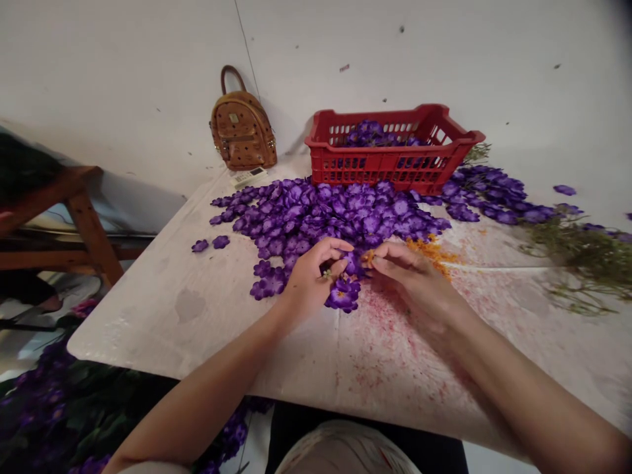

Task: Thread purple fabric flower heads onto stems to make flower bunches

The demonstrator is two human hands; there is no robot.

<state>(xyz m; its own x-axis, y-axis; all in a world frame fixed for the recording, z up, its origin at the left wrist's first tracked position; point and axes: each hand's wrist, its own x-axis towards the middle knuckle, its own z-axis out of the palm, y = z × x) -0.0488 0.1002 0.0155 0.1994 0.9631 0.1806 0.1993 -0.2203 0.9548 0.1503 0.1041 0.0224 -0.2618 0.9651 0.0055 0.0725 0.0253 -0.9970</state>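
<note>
My left hand (316,270) is closed around a stem with purple artificial flowers; one purple flower (343,295) with a yellow centre hangs below its fingers. Facing it, my right hand (409,273) pinches a small orange flower centre (368,258) between thumb and forefinger, close to another purple bloom by the left fingertips. Just beyond both hands spreads a heap of loose purple flower heads (316,214). A small pile of orange flower centres (434,253) lies beside my right hand, partly behind it.
On the white table (197,342) stands a red plastic crate (380,164) holding more purple flowers. A brown mini backpack (244,131) leans on the wall. Green stems (582,257) lie at the right. Finished-looking purple flower bunches (44,401) and a wooden stand (89,217) are at the left.
</note>
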